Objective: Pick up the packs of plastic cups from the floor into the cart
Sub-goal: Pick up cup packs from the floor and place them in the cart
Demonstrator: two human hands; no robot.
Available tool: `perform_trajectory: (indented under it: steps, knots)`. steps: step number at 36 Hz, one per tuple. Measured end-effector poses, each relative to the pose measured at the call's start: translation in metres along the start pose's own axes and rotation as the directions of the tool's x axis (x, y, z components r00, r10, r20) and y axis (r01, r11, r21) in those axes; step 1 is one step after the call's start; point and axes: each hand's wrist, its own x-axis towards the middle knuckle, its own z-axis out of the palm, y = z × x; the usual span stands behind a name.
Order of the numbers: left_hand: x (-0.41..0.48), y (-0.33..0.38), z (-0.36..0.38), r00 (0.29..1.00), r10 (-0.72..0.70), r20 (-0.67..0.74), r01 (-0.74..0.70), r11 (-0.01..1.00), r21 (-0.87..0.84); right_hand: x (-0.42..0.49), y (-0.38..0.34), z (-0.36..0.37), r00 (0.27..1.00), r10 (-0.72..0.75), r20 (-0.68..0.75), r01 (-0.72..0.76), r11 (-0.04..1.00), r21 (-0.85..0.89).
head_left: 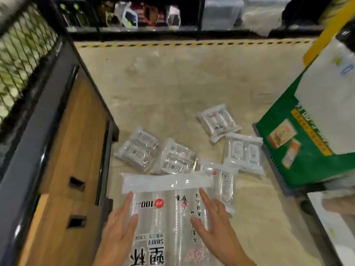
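I hold a large clear pack of plastic cups (165, 214) in front of me, above the floor, with black print and a red "100" sticker. My left hand (119, 229) grips its left side and my right hand (215, 223) grips its right side, thumbs on top. Several smaller packs of cups lie on the floor beyond it: two side by side (138, 150) (175, 157), one farther off (219, 120), one to the right (243, 150), and one partly under the held pack (223, 181). The cart (76, 131), with a wooden deck and dark frame, stands at my left.
The cart's black mesh wall (23, 54) rises at the far left. A green carton (299, 143) sits on a grey platform at the right, close to the floor packs. Dark shelves with goods (153, 16) run along the back, behind a yellow-black floor stripe (192, 44).
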Motion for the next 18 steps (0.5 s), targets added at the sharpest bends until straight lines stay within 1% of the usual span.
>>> perform_trajectory:
  steps: [2, 5, 7, 11, 15, 18]
  knots:
    - [-0.019, 0.066, -0.034, 0.998, 0.066, 0.008, -0.067, 0.997, 0.032, -0.024, -0.039, -0.055, 0.998, 0.010, -0.059, -0.010, 1.000, 0.006]
    - [-0.051, 0.164, -0.078, 0.979, 0.202, 0.001, -0.202, 0.979, 0.037, -0.061, -0.094, -0.134, 0.987, 0.012, -0.158, -0.010, 1.000, 0.014]
    - [-0.066, 0.214, -0.100, 0.967, 0.253, 0.005, -0.253, 0.967, 0.040, -0.081, -0.122, -0.178, 0.978, 0.009, -0.207, -0.004, 1.000, 0.027]
    - [-0.086, 0.305, -0.134, 0.897, 0.442, 0.012, -0.441, 0.894, 0.073, -0.128, -0.171, -0.269, 0.947, -0.001, -0.322, 0.020, 0.998, 0.056]
    - [-0.103, 0.386, -0.151, 0.841, 0.535, 0.082, -0.541, 0.831, 0.128, -0.170, -0.194, -0.339, 0.897, 0.030, -0.441, -0.002, 0.998, 0.064]
    - [-0.116, 0.441, -0.152, 0.769, 0.624, 0.139, -0.638, 0.761, 0.114, -0.197, -0.201, -0.379, 0.853, 0.065, -0.518, -0.030, 0.997, 0.076]
